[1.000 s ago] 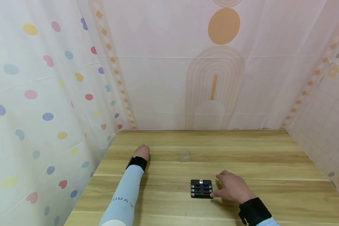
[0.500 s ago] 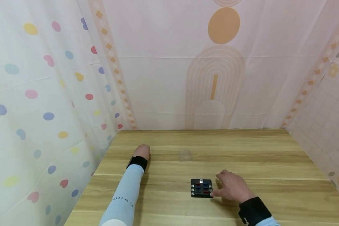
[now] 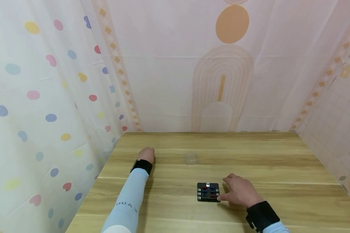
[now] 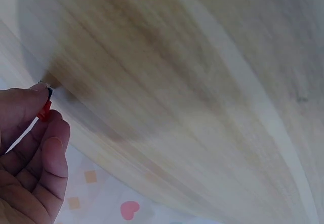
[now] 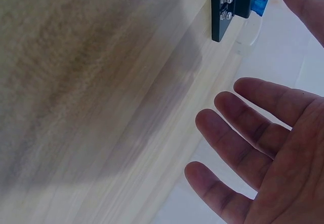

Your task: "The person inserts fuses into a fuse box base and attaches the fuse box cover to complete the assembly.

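A black fuse block (image 3: 208,192) with red and blue blade fuses and silver screw terminals lies on the table. My right hand (image 3: 240,191) is at its right side, thumb tip right at the block's edge. In the right wrist view, the fingers (image 5: 238,143) are spread and nearly straight, and part of the fuse block (image 5: 223,11) shows at the top. Farther left and back, my left hand (image 3: 146,155) is low over the table. In the left wrist view, its thumb and fingers pinch a small red and dark piece (image 4: 44,111), mostly covered by the fingers.
A clear plastic cover (image 3: 191,159) lies on the wooden table (image 3: 268,155) between the left hand and the fuse block, toward the back. Patterned curtains (image 3: 163,90) hang behind the table and along both sides.
Both hands and the fuse block stay in place. The head view has tilted slightly, so everything sits a little higher in it.
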`<state>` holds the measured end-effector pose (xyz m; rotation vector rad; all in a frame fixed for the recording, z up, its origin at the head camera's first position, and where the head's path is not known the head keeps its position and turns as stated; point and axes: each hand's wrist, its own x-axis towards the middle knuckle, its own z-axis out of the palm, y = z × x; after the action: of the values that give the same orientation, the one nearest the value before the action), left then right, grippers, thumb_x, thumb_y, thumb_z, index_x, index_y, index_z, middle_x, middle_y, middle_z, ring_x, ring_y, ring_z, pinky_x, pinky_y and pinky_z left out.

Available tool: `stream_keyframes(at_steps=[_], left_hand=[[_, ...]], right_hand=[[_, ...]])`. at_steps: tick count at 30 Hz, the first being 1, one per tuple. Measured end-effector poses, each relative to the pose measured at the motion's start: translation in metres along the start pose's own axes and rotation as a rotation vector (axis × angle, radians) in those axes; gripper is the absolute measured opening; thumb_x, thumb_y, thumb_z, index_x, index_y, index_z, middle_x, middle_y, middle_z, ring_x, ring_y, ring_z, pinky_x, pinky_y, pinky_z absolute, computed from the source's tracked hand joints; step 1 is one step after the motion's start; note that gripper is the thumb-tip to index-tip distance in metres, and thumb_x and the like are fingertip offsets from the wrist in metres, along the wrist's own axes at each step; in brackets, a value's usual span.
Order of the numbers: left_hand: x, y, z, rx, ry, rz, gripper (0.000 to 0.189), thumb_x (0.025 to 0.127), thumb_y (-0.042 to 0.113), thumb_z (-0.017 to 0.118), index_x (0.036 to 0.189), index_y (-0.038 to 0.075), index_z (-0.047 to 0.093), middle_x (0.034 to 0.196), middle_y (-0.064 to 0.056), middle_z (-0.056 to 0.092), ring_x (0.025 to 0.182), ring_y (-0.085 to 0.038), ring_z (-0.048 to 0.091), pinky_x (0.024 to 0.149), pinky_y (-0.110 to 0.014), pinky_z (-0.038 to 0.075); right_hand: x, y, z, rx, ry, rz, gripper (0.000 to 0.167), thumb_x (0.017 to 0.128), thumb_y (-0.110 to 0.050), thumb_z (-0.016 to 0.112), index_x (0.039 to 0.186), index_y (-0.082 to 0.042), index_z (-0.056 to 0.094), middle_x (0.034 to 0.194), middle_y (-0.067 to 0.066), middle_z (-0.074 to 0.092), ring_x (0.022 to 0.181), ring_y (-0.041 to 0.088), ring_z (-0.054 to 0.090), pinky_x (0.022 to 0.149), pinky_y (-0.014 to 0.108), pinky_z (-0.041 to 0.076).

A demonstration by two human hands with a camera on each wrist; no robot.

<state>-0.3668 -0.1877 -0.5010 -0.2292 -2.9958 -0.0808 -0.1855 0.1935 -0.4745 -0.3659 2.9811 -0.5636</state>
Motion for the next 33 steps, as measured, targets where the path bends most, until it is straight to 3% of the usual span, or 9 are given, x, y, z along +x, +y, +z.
stream_keyframes(at_steps=[19,27,33], left_hand=[[-0.007,0.009,-0.020,-0.048,-0.013,0.034,0.013,0.087,-0.013,0.062,0.085,-0.002,0.069,0.085,-0.018,0.069,0.083,-0.033,0.067,0.076,-0.044,0.055],[-0.009,0.009,-0.018,-0.056,-0.010,0.100,0.016,0.085,-0.014,0.062,0.082,0.000,0.068,0.080,-0.014,0.069,0.077,-0.029,0.067,0.072,-0.040,0.055],[-0.017,0.014,-0.021,-0.052,-0.027,0.104,0.018,0.083,-0.015,0.061,0.079,0.002,0.067,0.077,-0.011,0.068,0.074,-0.026,0.065,0.070,-0.039,0.055]], right_hand=[[0.001,0.000,-0.001,-0.007,-0.002,-0.007,0.076,0.068,-0.050,0.087,0.122,0.000,0.067,0.118,0.015,0.064,0.106,0.034,0.062,0.089,0.053,0.050],[0.002,0.001,0.000,0.002,-0.010,0.001,0.076,0.068,-0.050,0.087,0.122,0.000,0.067,0.118,0.015,0.064,0.106,0.035,0.062,0.089,0.056,0.048],[0.002,0.002,0.002,0.019,-0.022,0.022,0.074,0.068,-0.049,0.087,0.121,-0.001,0.067,0.117,0.015,0.064,0.105,0.033,0.062,0.089,0.054,0.049]])
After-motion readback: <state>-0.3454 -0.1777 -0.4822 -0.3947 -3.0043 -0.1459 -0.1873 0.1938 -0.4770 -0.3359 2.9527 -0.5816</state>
